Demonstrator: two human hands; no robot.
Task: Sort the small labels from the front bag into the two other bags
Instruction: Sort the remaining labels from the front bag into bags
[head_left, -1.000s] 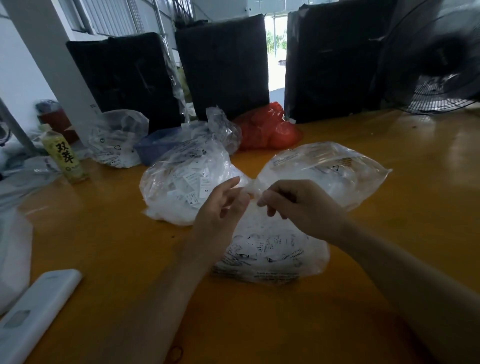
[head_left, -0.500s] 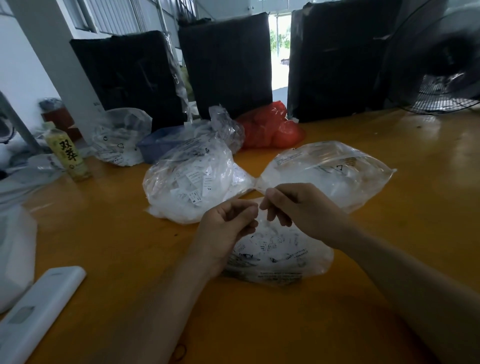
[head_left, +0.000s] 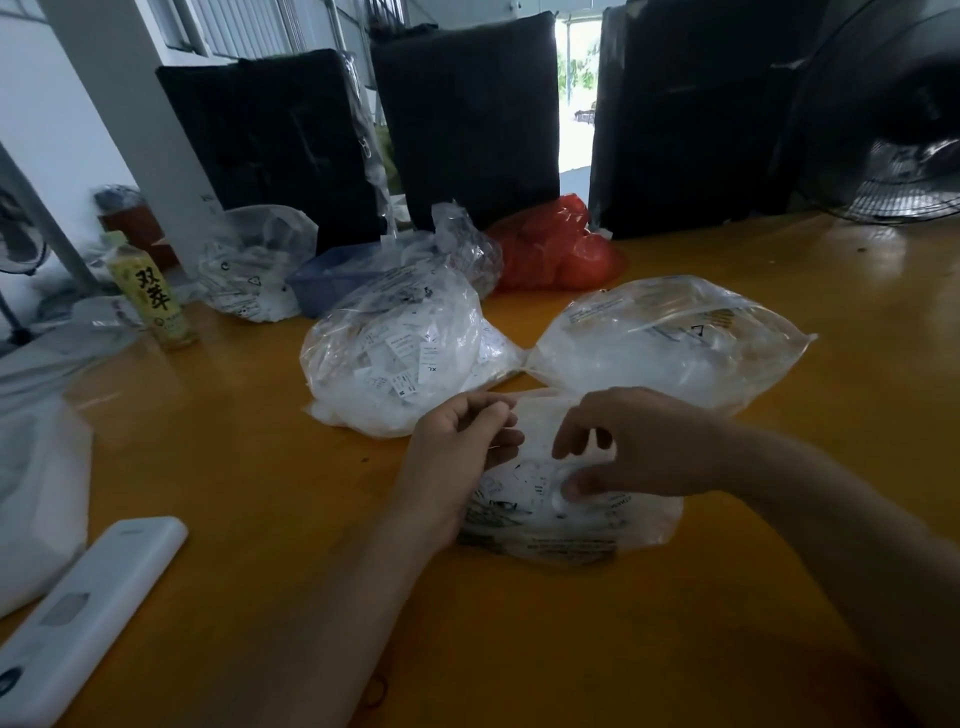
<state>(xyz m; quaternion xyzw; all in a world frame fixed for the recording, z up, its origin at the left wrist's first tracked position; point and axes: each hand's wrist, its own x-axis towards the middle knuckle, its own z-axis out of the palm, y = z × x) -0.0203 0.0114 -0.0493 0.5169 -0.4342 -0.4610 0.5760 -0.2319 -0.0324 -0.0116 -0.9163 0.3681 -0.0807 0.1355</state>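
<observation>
Front bag (head_left: 571, 514) on the tabletop (head_left: 234, 467) before two fuller bags: left hand (head_left: 457, 447) pinches its mouth, right fingers (head_left: 571, 486) curl inside (contents unseen); loose film may slip, spilling labels.

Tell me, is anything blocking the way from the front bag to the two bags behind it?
No, nothing visible is. The front bag lies right before the left bag and right bag, with only bare table around.
</observation>
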